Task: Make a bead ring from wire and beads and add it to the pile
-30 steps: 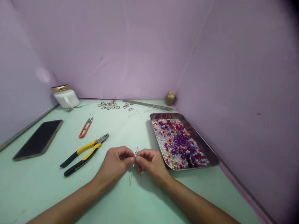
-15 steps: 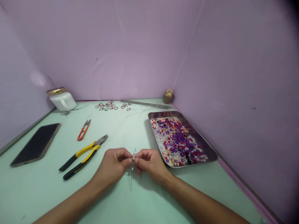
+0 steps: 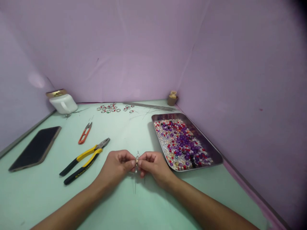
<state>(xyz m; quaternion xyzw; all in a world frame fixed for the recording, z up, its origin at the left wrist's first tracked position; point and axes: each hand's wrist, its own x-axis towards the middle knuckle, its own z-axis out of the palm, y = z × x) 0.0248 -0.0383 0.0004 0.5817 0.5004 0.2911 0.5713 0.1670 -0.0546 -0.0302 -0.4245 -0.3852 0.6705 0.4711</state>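
Observation:
Between my two hands is a short beaded wire (image 3: 136, 171), with clear, pearly and gold-coloured beads on it and a thin wire end pointing down toward me. My left hand (image 3: 120, 164) pinches it from the left between thumb and forefinger. From the right, my right hand (image 3: 154, 166) pinches the same piece, its thumb close against the left thumb. The fingertips hide the middle of the piece. Just right of my right hand lies a metal tray (image 3: 219, 158) of mixed purple, red, white and black beads. Pliers (image 3: 87, 159) with yellow and black handles lie left of my left hand.
Orange thread snips (image 3: 84, 135) and a dark phone (image 3: 35, 148) lie on the left. At the back are several small beaded rings (image 3: 109, 108), a bundle of wires (image 3: 151, 106), a white jar (image 3: 63, 103) with a gold lid, and a small pot (image 3: 172, 99). Purple walls surround the green tabletop.
Both hands keep their pinch on the beaded wire, with its lower wire end tilted slightly differently. The whole view has shifted a little.

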